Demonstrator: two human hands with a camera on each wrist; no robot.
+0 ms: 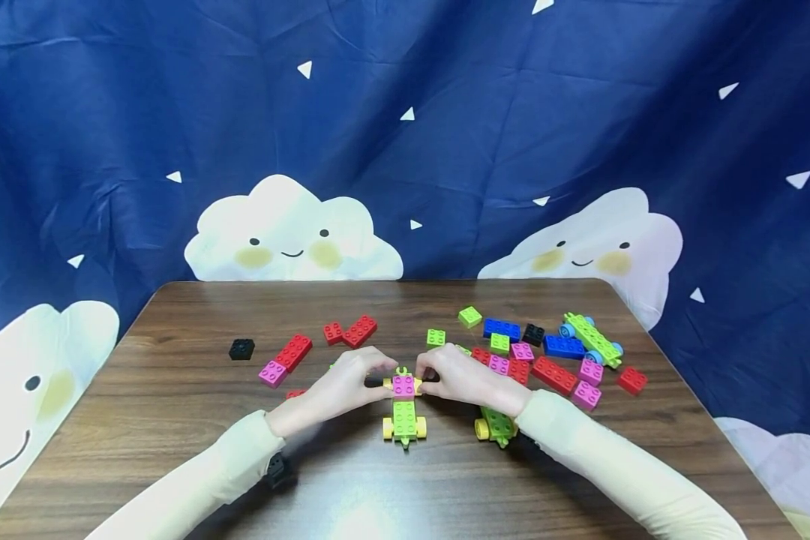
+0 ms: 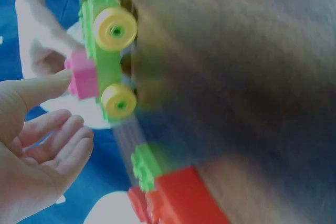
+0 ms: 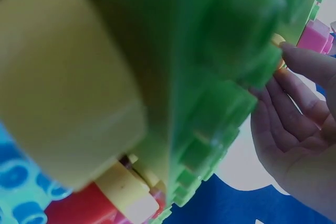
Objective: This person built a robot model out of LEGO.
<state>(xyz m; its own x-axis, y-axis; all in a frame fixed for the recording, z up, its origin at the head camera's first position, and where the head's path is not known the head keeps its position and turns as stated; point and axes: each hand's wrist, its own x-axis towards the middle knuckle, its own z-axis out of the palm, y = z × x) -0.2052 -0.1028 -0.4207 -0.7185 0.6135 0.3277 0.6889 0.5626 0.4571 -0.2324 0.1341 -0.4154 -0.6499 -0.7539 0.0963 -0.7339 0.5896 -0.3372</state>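
A lime-green toy car base (image 1: 403, 420) with yellow wheels (image 2: 115, 29) stands near the table's middle. On its far end sits a pink brick (image 1: 403, 386), studs up. My left hand (image 1: 347, 381) is at the left of this brick; in the left wrist view its thumb touches the brick, while the other fingers are loosely bent below. From the other side my right hand (image 1: 462, 375) pinches the base at a far yellow wheel, between thumb and index finger. The right wrist view shows that hand (image 3: 299, 114) partly behind a second green car base (image 3: 215, 98).
Under my right forearm lies the second car base (image 1: 498, 426). Loose bricks spread at the right, with a blue-wheeled car base (image 1: 592, 339) behind them. Red bricks (image 1: 293, 352), a pink brick (image 1: 273, 373) and a black brick (image 1: 241, 349) lie at the left. Another black brick (image 1: 277, 469) is beside my left sleeve.
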